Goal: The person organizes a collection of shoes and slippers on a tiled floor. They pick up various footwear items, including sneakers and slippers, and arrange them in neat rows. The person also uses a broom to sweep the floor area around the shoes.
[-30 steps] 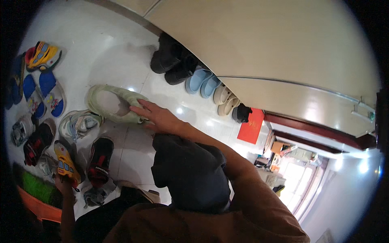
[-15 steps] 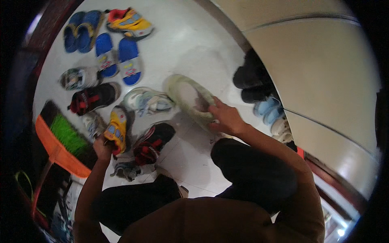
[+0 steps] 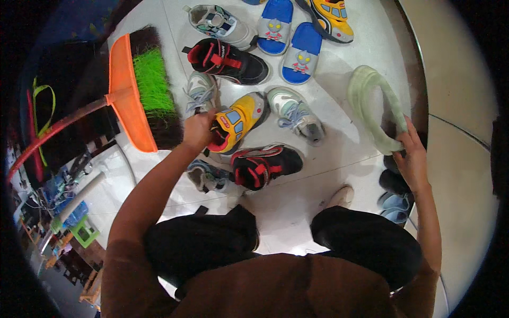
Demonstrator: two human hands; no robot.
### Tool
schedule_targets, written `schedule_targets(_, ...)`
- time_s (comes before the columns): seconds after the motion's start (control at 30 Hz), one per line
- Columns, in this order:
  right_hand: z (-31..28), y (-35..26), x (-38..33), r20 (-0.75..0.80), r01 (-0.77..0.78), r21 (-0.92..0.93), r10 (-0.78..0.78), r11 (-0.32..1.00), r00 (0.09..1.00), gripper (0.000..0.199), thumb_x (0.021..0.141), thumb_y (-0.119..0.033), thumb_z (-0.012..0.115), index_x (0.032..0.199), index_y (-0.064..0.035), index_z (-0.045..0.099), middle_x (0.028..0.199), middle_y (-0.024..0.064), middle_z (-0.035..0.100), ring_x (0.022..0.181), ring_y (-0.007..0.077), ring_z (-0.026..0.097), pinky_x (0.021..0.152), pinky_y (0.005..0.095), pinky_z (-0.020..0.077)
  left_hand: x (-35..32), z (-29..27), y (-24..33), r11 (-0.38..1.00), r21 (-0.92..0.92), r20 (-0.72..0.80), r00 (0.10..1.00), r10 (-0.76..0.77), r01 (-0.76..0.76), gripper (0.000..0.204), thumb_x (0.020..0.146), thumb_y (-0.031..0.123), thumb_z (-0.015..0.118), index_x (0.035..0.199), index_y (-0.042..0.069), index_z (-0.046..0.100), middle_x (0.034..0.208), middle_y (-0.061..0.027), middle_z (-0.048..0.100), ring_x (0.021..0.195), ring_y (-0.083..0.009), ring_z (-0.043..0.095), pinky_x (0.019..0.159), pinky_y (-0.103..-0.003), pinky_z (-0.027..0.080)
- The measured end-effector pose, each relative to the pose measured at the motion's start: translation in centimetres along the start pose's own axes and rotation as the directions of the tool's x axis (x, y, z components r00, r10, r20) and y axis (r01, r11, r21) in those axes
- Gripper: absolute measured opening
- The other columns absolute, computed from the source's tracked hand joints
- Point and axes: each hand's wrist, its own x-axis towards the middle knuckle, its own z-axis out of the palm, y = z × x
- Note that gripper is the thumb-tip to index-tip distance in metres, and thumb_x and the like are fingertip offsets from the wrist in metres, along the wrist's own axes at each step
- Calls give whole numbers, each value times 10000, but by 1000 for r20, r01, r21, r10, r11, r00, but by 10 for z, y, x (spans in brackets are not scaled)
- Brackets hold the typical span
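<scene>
Gripping the yellow shoe (image 3: pixel 236 123), left hand (image 3: pixel 197 130) fingers curl; right hand (image 3: pixel 412 159) fingers clasp the pale-green slipper (image 3: pixel 371 106).

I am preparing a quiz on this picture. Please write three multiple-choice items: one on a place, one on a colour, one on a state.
1. Where is the broom?
A. left of the shoes
B. right of the shoes
C. on the knees

2. What colour is the shoe that the left hand grips?
A. green
B. yellow
C. white

3. What is the right hand doing?
A. lying open on the floor
B. holding a pale green slipper
C. resting on a knee

Answers: 1 A, it lies at the picture's left; 2 B, its upper is yellow; 3 B, the fingers close on its end.
</scene>
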Motion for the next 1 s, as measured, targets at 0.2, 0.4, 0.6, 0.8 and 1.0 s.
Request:
schedule_targets(0.2,16,20,19,-29,34,-232,-42,972,999,292,613,141,522,855,-18,484,1316,120,390,1128,334,446,876,355,431,-6,1,21,992,-72,20,994,-106,107,391,597,203,722,939,106,558,808,-117,631,742,-302,614,625,-420,486)
schedule_targets(0.4,42,49,11,-140,120,-344,-178,931,974,129,734,54,472,837,-22,472,1317,153,389,1217,353,364,926,378,411,-21,-13,43,1000,-13,-105,994,-8,7,296,661,173,677,916,81,559,827,-118,595,811,-295,577,660,-403,468)
schedule_targets(0.6,40,67,4,-160,75,-367,-142,927,977,227,655,125,493,830,-17,519,1297,173,397,1197,363,381,945,388,387,-21,-7,34,999,-42,-151,988,13,-19,249,655,124,663,888,81,584,813,-107,593,773,-310,576,653,-397,469)
schedule_targets(0.8,74,36,-32,-94,157,-374,-206,914,974,374,666,85,492,1009,-51,552,1288,186,394,1207,393,353,973,416,348,-22,-8,36,999,-30,-135,991,13,-17,217,657,107,644,851,62,557,800,-122,581,769,-314,573,659,-400,467)
schedule_targets(1.0,93,42,-38,34,128,-320,-124,939,992,429,656,-31,594,1080,-63,537,1213,153,441,1145,354,408,858,399,432,-21,-9,38,1000,-22,-147,989,14,-18,208,665,115,638,840,56,543,799,-124,579,764,-310,574,657,-406,466)
